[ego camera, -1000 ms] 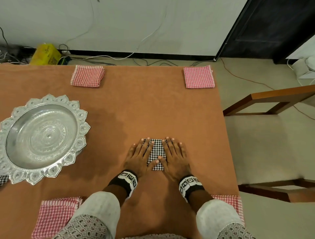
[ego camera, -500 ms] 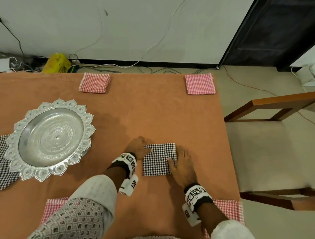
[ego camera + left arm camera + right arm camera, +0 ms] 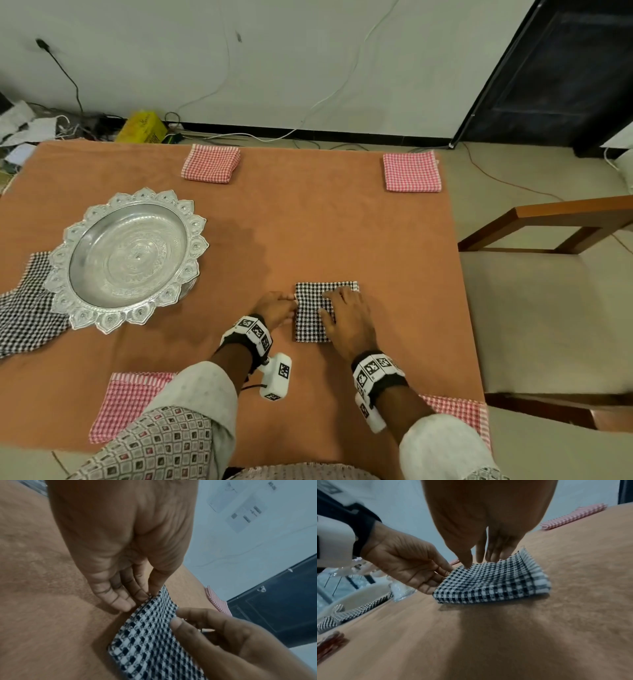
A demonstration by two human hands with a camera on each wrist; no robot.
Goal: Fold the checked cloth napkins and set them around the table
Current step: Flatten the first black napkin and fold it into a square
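A folded black-and-white checked napkin [image 3: 310, 315] lies on the orange table [image 3: 308, 233] right in front of me. My left hand [image 3: 291, 298] is turned on its side at the napkin's left edge. In the left wrist view the thumb and fingers of the left hand [image 3: 147, 596] meet on that edge and pinch it. My right hand [image 3: 334, 301] lies on the napkin's right half. Its straight fingers [image 3: 481, 555] press the napkin [image 3: 491, 582] down.
Folded red checked napkins sit at the far left [image 3: 210, 162], far right [image 3: 411, 171], near left [image 3: 130, 404] and near right [image 3: 459, 414]. A silver tray [image 3: 195, 246] stands at left over an unfolded black checked cloth [image 3: 27, 318]. A wooden chair [image 3: 548, 219] is to the right.
Both hands were pressing flat on the napkin a second ago. My left hand has slid off to its left edge and taken hold of it; the right hand stays on top.
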